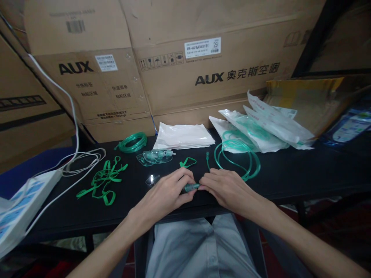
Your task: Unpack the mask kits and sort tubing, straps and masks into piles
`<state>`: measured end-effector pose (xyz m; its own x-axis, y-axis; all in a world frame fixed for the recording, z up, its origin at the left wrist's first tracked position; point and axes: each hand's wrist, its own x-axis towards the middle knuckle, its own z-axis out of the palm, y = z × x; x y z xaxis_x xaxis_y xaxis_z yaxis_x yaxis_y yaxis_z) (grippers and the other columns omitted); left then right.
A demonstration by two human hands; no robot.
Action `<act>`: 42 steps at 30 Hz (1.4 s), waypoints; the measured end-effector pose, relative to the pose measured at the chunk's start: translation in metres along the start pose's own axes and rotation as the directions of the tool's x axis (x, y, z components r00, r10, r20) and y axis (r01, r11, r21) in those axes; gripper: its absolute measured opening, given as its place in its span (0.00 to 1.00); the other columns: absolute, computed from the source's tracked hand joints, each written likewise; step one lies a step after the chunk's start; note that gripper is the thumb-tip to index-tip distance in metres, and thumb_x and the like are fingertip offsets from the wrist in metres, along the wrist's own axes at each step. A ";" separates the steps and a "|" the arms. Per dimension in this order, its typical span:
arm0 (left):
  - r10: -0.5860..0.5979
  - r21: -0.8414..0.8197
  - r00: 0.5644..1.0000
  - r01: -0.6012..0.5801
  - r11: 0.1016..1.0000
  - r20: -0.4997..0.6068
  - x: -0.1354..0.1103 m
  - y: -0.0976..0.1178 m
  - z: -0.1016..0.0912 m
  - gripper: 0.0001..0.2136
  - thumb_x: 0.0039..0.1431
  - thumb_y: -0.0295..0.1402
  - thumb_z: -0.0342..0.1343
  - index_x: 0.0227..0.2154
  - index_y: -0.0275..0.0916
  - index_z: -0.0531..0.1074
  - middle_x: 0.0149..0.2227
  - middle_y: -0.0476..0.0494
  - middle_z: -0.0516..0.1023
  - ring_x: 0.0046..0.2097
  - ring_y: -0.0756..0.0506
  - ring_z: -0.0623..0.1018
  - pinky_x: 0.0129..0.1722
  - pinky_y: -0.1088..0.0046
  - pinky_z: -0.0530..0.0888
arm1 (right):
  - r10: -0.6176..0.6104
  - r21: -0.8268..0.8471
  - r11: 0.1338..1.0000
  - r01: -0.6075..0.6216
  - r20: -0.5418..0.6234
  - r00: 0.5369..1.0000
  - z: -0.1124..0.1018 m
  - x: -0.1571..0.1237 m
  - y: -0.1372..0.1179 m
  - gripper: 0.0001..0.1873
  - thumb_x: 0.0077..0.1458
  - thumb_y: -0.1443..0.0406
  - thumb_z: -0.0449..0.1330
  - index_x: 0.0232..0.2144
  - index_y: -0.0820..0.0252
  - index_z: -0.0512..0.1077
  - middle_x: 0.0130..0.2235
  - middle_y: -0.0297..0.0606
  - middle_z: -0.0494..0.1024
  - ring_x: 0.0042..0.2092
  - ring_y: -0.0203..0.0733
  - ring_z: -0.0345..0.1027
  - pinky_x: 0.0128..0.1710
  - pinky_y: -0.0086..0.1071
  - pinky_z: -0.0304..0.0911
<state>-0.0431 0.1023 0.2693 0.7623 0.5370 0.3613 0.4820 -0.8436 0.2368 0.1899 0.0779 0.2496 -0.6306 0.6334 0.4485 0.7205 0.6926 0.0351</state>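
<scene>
Brown cardboard boxes point(174, 58) wall our black table point(290, 173); our left hand point(165, 195) and right hand point(228, 189) together pinch a small green plastic connector point(191, 187)

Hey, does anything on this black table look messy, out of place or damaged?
Nothing looks damaged or spilled. The green straps lie in a loose tangle left of the left hand, and the sealed bags at the right are heaped askew. Both hands pinch a small green connector.

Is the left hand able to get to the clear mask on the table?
Probably yes: the clear mask lies just beyond the left hand with bare table between, though that hand now pinches a small green connector.
</scene>
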 end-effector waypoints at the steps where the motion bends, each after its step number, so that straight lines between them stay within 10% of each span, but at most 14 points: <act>1: 0.000 0.006 1.000 0.000 1.000 0.001 0.000 0.000 0.000 0.06 0.65 0.29 0.60 0.44 0.38 0.70 0.47 0.45 0.74 0.46 0.46 0.78 0.45 0.72 0.77 | 0.012 0.005 1.000 -0.012 0.013 1.000 0.000 0.000 0.000 0.10 0.71 0.64 0.54 0.35 0.56 0.69 0.32 0.34 0.76 0.35 0.43 0.67 0.32 0.35 0.51; 18: 0.085 0.180 0.986 -0.059 0.982 -0.143 -0.007 -0.006 0.001 0.06 0.68 0.31 0.57 0.46 0.41 0.75 0.49 0.44 0.78 0.46 0.43 0.79 0.45 0.66 0.77 | 0.101 -0.043 0.993 -0.106 -0.089 0.991 -0.003 0.004 -0.006 0.09 0.70 0.61 0.56 0.36 0.57 0.72 0.34 0.34 0.78 0.37 0.43 0.67 0.35 0.35 0.55; 23: 0.117 0.383 0.943 0.012 0.924 -0.312 -0.014 -0.008 -0.001 0.23 0.64 0.40 0.63 0.60 0.46 0.70 0.59 0.39 0.75 0.59 0.34 0.73 0.53 0.55 0.72 | 0.174 -0.089 0.977 -0.194 -0.192 0.966 -0.008 -0.003 -0.012 0.05 0.66 0.64 0.60 0.42 0.57 0.76 0.39 0.37 0.79 0.43 0.48 0.70 0.42 0.39 0.60; 27: 0.047 0.261 0.907 0.071 0.963 -0.419 -0.001 0.001 -0.014 0.13 0.69 0.40 0.56 0.52 0.45 0.76 0.52 0.41 0.79 0.56 0.38 0.76 0.55 0.59 0.70 | 0.220 0.010 0.974 -0.225 -0.244 0.944 -0.033 -0.027 -0.008 0.05 0.66 0.65 0.60 0.43 0.57 0.76 0.41 0.38 0.78 0.43 0.46 0.70 0.45 0.40 0.61; 31: -0.263 0.099 0.953 0.280 0.955 -0.152 0.053 0.014 -0.026 0.21 0.70 0.50 0.47 0.43 0.41 0.80 0.43 0.40 0.84 0.46 0.38 0.82 0.49 0.62 0.74 | 0.261 0.011 0.961 -0.277 -0.367 0.893 -0.053 -0.056 0.010 0.09 0.69 0.64 0.56 0.46 0.58 0.75 0.45 0.42 0.77 0.44 0.46 0.69 0.45 0.40 0.63; 35: -0.503 0.168 0.841 0.477 0.863 0.198 0.117 0.016 -0.018 0.34 0.66 0.60 0.42 0.24 0.36 0.79 0.26 0.31 0.82 0.38 0.31 0.83 0.44 0.58 0.75 | 0.304 -0.122 0.904 -0.409 -0.489 0.818 -0.056 -0.078 0.037 0.12 0.69 0.63 0.55 0.50 0.58 0.75 0.52 0.49 0.73 0.52 0.53 0.68 0.49 0.46 0.65; 42: -0.499 -0.009 0.718 0.575 0.818 0.485 0.170 0.018 0.014 0.38 0.63 0.65 0.39 0.15 0.37 0.70 0.20 0.37 0.79 0.19 0.44 0.78 0.28 0.69 0.76 | 0.493 -0.184 0.743 -0.644 -0.500 0.712 -0.054 -0.094 0.062 0.17 0.68 0.58 0.54 0.51 0.57 0.77 0.51 0.52 0.74 0.50 0.58 0.69 0.50 0.52 0.69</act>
<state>0.1012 0.1779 0.3226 0.5168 0.8031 -0.2964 0.8284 -0.3818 0.4099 0.3098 0.0425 0.2576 0.0510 0.6196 0.7833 0.9942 0.0430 -0.0987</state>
